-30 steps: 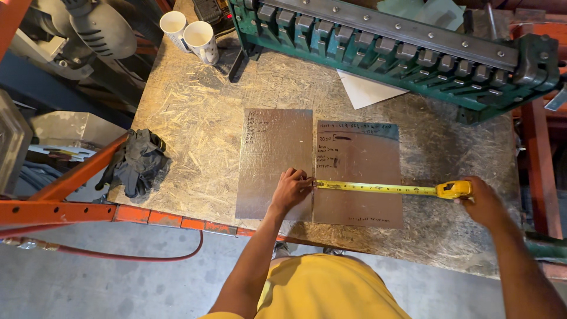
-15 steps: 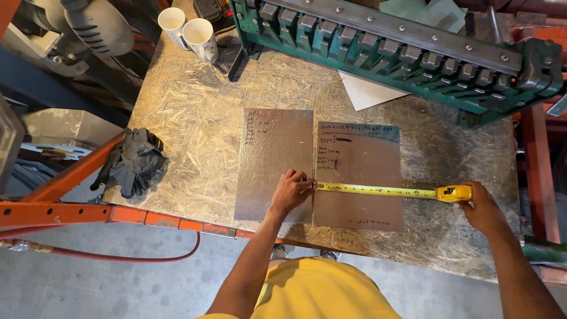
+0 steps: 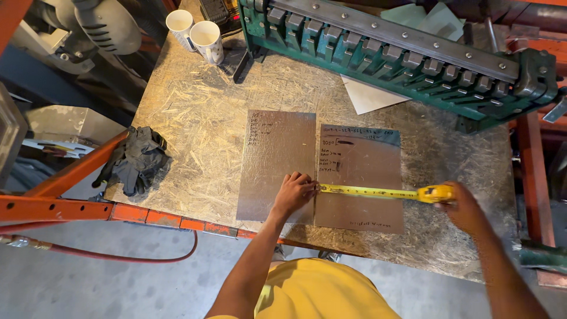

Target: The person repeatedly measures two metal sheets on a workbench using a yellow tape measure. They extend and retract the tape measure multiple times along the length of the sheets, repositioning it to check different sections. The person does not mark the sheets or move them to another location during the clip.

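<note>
Hands work a yellow tape measure [image 3: 436,193] across the right-hand rectangular grey metal sheet [image 3: 360,177]. Our left hand [image 3: 293,193] pinches the blade's hook at that sheet's nine o'clock edge, fingers closed on it. Our right hand [image 3: 463,211] wraps shut around the case at three o'clock, just past the far edge. We judge the width reading is under way, the blade stretched full across; no fresh mark shows. A second grey sheet [image 3: 277,162] lies alongside on the chipboard desk [image 3: 195,118].
</note>
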